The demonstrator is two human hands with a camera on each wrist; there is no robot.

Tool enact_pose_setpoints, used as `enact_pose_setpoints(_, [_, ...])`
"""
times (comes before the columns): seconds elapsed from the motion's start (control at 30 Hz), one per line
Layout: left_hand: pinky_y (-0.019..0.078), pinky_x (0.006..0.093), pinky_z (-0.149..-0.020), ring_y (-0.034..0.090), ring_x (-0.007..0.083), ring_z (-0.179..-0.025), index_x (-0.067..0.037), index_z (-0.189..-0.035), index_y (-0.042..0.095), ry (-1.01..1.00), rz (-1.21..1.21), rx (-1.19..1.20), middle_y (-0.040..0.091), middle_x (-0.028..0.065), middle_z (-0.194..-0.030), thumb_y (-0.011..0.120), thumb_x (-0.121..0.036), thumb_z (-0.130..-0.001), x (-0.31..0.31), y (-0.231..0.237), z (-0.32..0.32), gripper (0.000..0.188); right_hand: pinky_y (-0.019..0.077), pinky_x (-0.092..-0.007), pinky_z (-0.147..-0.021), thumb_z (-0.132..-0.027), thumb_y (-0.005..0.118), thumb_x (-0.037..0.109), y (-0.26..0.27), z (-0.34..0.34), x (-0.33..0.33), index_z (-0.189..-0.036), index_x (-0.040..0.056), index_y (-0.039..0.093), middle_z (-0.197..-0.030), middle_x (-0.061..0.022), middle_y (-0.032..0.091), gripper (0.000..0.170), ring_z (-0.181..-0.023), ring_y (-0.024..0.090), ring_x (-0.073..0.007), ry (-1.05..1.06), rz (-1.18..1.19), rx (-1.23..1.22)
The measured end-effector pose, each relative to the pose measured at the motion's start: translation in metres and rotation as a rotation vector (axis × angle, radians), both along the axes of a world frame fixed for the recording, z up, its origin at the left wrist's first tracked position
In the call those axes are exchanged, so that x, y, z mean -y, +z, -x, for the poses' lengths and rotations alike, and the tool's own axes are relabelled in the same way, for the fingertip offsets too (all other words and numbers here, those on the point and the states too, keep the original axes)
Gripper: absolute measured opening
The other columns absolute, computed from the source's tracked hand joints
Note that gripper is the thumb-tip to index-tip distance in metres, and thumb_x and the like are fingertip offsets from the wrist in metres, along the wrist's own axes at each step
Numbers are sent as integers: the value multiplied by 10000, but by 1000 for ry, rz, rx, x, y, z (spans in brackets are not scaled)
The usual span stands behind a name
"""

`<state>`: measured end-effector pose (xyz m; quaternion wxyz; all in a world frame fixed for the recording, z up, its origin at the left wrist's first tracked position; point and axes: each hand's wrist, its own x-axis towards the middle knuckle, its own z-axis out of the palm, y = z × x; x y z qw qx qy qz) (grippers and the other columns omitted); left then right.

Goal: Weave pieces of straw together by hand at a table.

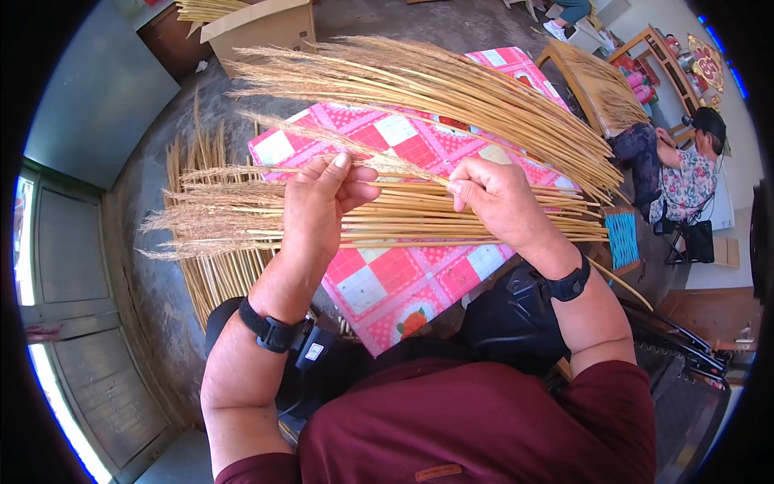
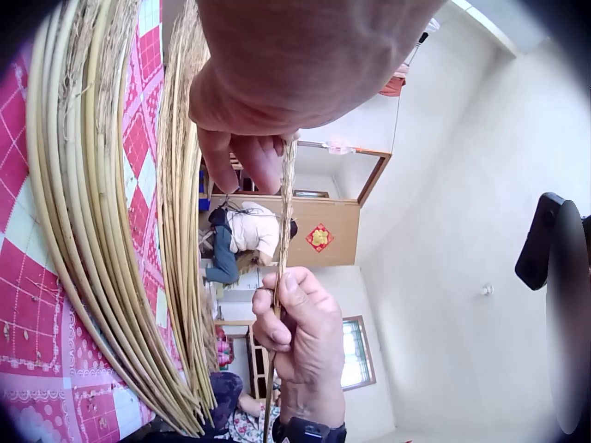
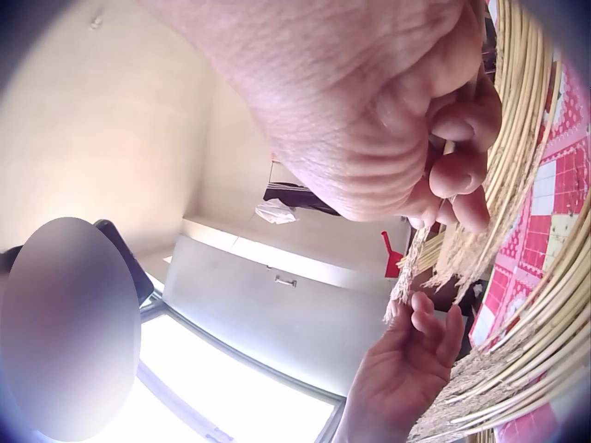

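Note:
A single dried reed stalk with a feathery plume point(image 1: 397, 164) stretches between both hands above the table. My left hand point(image 1: 313, 202) pinches the plume between thumb and fingers. At the plume's lower end, my right hand point(image 1: 504, 202) grips the stem, thumb against curled fingers; the left wrist view shows this stem point(image 2: 285, 208) running into the right fist. Below the hands lies a bundle of reed stalks point(image 1: 451, 219), plumes to the left. A larger bundle point(image 1: 451, 93) lies beyond it, its plumes also leftward. Both rest on a pink checked tablecloth point(image 1: 359, 292).
More reeds point(image 1: 218, 278) lie low at the left, past the table edge. A cardboard box point(image 1: 262, 34) stands behind. At the right, another person point(image 1: 685, 173) sits by a wooden table point(image 1: 584, 81) with reeds on it. A blue woven stool point(image 1: 622, 239) is close to the stalk ends.

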<state>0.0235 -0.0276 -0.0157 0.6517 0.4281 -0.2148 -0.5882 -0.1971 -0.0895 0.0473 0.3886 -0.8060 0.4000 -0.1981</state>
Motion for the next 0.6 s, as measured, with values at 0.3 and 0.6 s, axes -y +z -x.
enact_pose_setpoints(0.3, [562, 381, -735, 650, 210, -709, -6, -932, 564, -105, 142, -185, 648, 133, -844, 550, -250, -929, -3, 2, 12, 245, 432, -262, -583, -882, 567, 91, 0, -5, -3, -807, 0, 575, -645, -44, 593, 118, -618, 559, -104, 4, 14, -33])
enact_pose_setpoints(0.6, [528, 276, -627, 620, 146, -616, -11, -794, 642, -197, 18, 50, 666, 98, -754, 589, -154, -899, -9, 3, 20, 185, 428, -248, -561, -878, 585, 93, 5, -13, -16, -807, 10, 580, -641, -30, 601, 109, -598, 541, -74, 25, 47, -59])
